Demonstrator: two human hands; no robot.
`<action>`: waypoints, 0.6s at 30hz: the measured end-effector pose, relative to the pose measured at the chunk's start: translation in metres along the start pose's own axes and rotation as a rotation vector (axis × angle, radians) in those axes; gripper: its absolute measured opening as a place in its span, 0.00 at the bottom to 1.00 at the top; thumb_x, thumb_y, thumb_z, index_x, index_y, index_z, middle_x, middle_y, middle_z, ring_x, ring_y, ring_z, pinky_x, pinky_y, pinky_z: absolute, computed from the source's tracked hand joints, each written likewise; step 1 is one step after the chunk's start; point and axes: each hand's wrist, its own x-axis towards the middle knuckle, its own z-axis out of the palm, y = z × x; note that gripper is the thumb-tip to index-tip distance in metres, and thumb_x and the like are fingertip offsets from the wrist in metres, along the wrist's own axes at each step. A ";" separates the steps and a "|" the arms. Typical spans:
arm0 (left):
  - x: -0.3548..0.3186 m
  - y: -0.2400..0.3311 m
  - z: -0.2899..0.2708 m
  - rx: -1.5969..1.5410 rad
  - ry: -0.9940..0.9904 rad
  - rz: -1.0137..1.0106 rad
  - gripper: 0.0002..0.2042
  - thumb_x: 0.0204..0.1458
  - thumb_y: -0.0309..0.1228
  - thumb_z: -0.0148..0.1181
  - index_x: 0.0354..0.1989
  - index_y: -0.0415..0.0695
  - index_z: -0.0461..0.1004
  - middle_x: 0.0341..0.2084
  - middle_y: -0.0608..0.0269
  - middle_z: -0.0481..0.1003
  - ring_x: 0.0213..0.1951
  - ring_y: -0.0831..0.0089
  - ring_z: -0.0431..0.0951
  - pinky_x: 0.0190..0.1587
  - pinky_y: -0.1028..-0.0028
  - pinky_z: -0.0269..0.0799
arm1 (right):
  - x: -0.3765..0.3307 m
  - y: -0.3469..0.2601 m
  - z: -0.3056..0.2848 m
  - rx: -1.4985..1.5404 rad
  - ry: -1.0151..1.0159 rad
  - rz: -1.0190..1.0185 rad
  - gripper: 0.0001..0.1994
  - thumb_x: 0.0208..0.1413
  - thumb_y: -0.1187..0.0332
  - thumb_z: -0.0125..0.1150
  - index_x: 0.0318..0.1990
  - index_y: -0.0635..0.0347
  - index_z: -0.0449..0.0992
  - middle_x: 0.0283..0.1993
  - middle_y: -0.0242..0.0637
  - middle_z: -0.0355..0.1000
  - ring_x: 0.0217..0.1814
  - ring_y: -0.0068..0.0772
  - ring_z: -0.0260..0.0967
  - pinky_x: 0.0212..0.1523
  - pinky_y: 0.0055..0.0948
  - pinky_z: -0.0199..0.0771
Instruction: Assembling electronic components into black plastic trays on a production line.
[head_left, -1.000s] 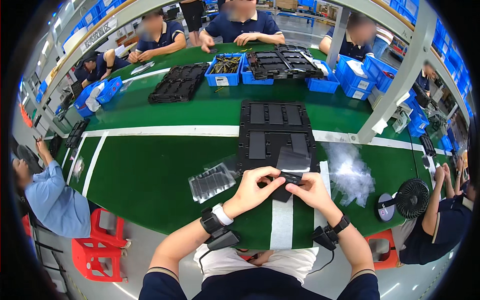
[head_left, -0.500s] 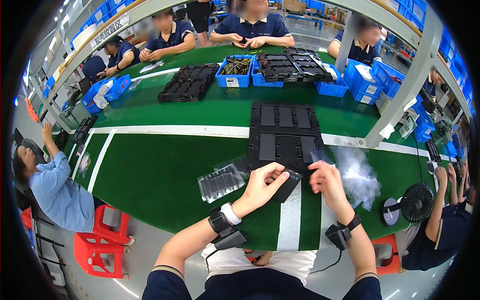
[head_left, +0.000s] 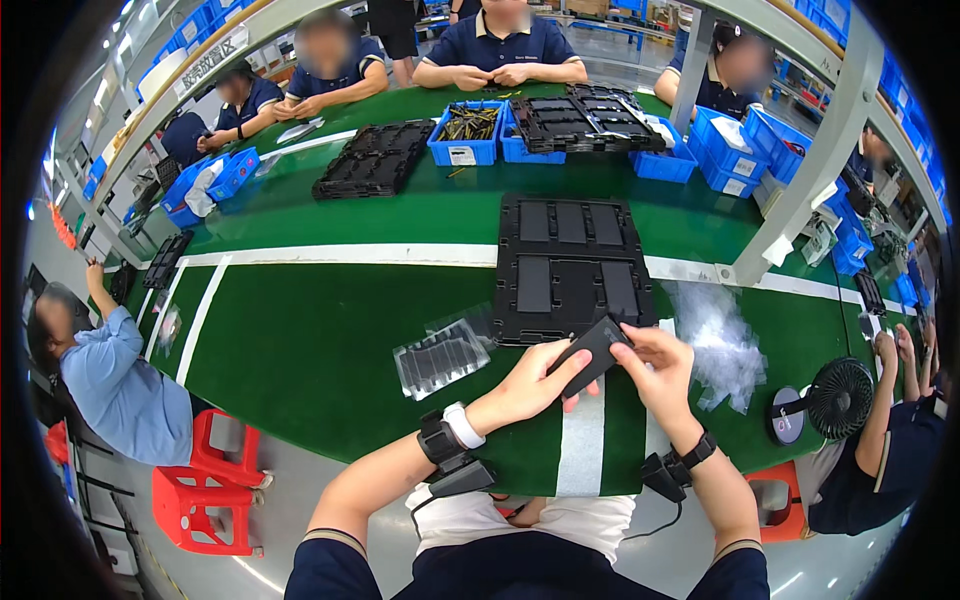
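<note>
Between my two hands is a flat black rectangular piece, tilted above the table's near edge. My left hand grips its lower left end, thumb along the face. On the upper right end, the fingers of my right hand pinch the piece. Just beyond lies a black compartment tray with several similar black pieces in its slots. A clear plastic sheet with dark strips rests left of my hands. Right of them spreads a heap of thin clear films.
A small black fan stands at the right. Stacked black trays and blue bins line the table's far side. A grey metal post rises at the right. Co-workers sit around the table; red stools are at left.
My right hand has come back in from beside the piece and now holds it. The piece has been raised and turned. A clear film near my right fingers no longer shows there.
</note>
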 end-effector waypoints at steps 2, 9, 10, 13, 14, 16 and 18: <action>0.000 0.001 0.003 -0.078 -0.032 -0.037 0.15 0.58 0.40 0.42 0.38 0.40 0.66 0.20 0.66 0.71 0.15 0.85 0.65 0.18 0.83 0.62 | -0.003 -0.002 -0.003 -0.279 0.008 -0.232 0.14 0.42 0.80 0.62 0.40 0.66 0.74 0.32 0.41 0.74 0.29 0.24 0.72 0.29 0.17 0.72; -0.004 0.003 0.006 -0.119 -0.014 -0.054 0.14 0.59 0.39 0.39 0.39 0.39 0.65 0.21 0.63 0.71 0.14 0.83 0.65 0.17 0.84 0.60 | -0.001 -0.012 0.002 -0.144 -0.222 -0.091 0.19 0.51 0.78 0.50 0.53 0.62 0.64 0.45 0.43 0.70 0.41 0.32 0.71 0.41 0.25 0.69; -0.003 0.002 0.009 -0.146 0.012 -0.024 0.15 0.59 0.39 0.39 0.40 0.39 0.65 0.22 0.62 0.72 0.14 0.83 0.65 0.17 0.84 0.60 | -0.004 -0.012 -0.002 -0.157 -0.147 -0.047 0.18 0.50 0.78 0.53 0.51 0.62 0.67 0.43 0.43 0.71 0.37 0.28 0.72 0.36 0.22 0.71; -0.003 0.007 0.008 -0.120 0.050 -0.044 0.15 0.59 0.39 0.39 0.40 0.39 0.65 0.22 0.62 0.72 0.15 0.83 0.66 0.17 0.84 0.60 | -0.006 -0.004 -0.004 -0.011 -0.084 -0.022 0.15 0.48 0.78 0.57 0.46 0.62 0.72 0.35 0.38 0.72 0.30 0.20 0.71 0.27 0.16 0.69; -0.003 0.005 0.007 -0.118 0.058 -0.036 0.14 0.59 0.38 0.40 0.39 0.38 0.66 0.22 0.62 0.72 0.15 0.83 0.65 0.17 0.84 0.60 | -0.005 -0.004 -0.004 0.099 -0.105 0.068 0.15 0.48 0.78 0.58 0.45 0.62 0.72 0.33 0.36 0.71 0.30 0.20 0.70 0.27 0.16 0.69; -0.003 0.003 0.002 -0.001 0.060 -0.017 0.14 0.58 0.37 0.41 0.38 0.38 0.67 0.21 0.63 0.73 0.14 0.84 0.65 0.17 0.84 0.60 | 0.005 -0.006 -0.008 0.393 -0.129 0.194 0.10 0.52 0.72 0.55 0.42 0.63 0.72 0.30 0.31 0.69 0.30 0.19 0.68 0.28 0.17 0.68; -0.002 0.005 0.001 0.121 0.059 0.015 0.13 0.58 0.35 0.42 0.37 0.38 0.68 0.20 0.63 0.73 0.14 0.84 0.65 0.17 0.84 0.60 | 0.004 0.006 -0.012 0.582 -0.181 0.376 0.10 0.54 0.68 0.53 0.40 0.64 0.72 0.31 0.32 0.69 0.30 0.20 0.68 0.27 0.18 0.69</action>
